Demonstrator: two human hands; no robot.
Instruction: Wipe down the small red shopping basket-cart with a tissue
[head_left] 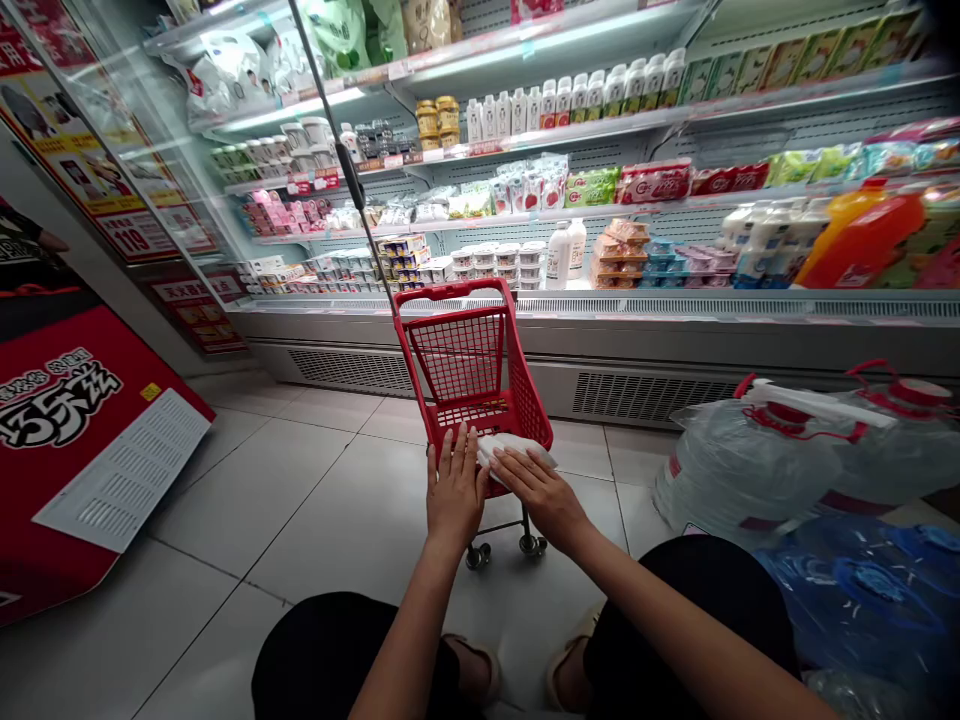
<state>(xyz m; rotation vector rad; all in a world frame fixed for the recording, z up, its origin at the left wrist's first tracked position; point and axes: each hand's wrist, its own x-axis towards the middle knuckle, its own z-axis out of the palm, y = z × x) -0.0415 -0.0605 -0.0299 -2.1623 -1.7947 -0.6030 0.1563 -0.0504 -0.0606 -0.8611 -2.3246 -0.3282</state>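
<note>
A small red shopping cart [459, 345] with mesh sides stands on the floor before my knees. My left hand [456, 490] lies with fingers stretched out at its near left edge, holding nothing. Over a folded white cloth [517, 446], my right hand [541, 492] rests with its fingers on top, keeping the cloth at the cart's near right edge. The cloth looks like a wipe or tissue; its underside is hidden. A thin black pole [349, 170] rises from the cart's left handle corner.
Behind the cart runs a refrigerated shelf [675, 310] stocked with bottles, cups and packs. Large clear water jugs [750, 460] and blue-tinted bottles [870, 590] stand at the right. A red display box [97, 440] is on the left, with a person's arm above it.
</note>
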